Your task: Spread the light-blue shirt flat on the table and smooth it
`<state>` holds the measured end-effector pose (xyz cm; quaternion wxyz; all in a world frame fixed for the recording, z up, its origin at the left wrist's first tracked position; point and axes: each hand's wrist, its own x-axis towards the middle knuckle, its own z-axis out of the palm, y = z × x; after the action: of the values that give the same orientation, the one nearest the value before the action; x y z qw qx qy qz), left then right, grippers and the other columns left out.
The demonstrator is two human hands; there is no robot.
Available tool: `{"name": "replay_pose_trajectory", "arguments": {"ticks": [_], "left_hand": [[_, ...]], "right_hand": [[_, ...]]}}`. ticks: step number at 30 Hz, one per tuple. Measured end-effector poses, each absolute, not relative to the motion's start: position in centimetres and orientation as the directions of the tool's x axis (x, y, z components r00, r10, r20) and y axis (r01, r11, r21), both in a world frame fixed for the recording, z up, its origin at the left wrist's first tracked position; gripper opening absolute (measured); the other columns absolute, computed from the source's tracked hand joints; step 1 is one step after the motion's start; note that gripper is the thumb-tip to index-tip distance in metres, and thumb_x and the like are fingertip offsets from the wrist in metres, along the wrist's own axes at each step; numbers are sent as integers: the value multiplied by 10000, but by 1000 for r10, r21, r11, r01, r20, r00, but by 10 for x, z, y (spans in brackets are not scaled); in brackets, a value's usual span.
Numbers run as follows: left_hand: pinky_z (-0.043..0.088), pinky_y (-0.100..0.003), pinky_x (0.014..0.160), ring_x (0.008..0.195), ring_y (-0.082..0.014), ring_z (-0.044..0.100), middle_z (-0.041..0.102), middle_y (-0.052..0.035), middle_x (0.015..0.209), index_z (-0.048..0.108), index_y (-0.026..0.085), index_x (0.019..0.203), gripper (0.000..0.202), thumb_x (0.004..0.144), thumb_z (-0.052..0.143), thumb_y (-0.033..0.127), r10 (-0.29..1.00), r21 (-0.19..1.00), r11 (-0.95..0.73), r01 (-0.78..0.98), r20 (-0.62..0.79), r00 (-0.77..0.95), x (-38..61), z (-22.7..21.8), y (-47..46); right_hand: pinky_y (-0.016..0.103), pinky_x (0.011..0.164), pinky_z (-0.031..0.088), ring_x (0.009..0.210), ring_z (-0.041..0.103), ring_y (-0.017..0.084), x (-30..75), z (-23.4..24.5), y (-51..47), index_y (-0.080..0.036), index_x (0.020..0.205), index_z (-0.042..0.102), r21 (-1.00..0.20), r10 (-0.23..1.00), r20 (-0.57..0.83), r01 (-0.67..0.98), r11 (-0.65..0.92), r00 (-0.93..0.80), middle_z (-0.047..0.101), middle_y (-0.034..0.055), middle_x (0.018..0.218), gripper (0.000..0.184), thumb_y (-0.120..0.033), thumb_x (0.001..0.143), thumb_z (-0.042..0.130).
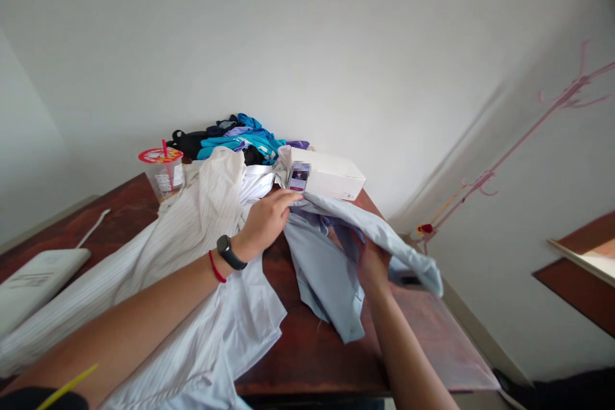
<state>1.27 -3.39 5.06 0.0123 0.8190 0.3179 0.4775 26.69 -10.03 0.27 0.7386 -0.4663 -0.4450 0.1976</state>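
Observation:
A light blue-grey garment [321,262] is partly lifted above the dark red-brown table [283,359], its lower panel hanging toward the tabletop. My left hand [266,221], with a black band on the wrist, pinches the garment's upper edge near a white box. Under the raised fold is my right hand [373,266]; cloth drapes over it and hides its fingers. A long flap of the garment stretches to the right past that hand. Beneath my left forearm lie a cream striped garment [158,250] and a white one [245,320].
Behind my hands stand the white box [331,170] and a phone [298,177] leaning on it. A pile of blue and black clothes [245,138] lies against the wall. A plastic cup with straw [166,176], a white device [43,282] and a pink coat rack [509,150] flank the work area.

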Motion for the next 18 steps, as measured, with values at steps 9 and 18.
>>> {"name": "replay_pose_trajectory", "arguments": {"ticks": [9,18], "left_hand": [[509,-464,1087,1262,-278,607,600,-116,1380,567,213,1403,580,839,641,98,680,415,-733,539,469,564,5,4,-2],[326,-610,1194,1507,-405,332,343,-201,1626,501,206,1465,682,848,766,324,592,264,-797,544,523,613,19,4,-23]], "right_hand": [[392,848,604,974,706,240,256,21,-110,-216,987,708,-887,849,192,-283,365,492,749,47,998,380,-497,765,835],[406,936,564,1045,706,279,234,15,-123,-183,1003,775,-912,971,231,-335,237,57,777,70,965,443,-601,920,656]]}}
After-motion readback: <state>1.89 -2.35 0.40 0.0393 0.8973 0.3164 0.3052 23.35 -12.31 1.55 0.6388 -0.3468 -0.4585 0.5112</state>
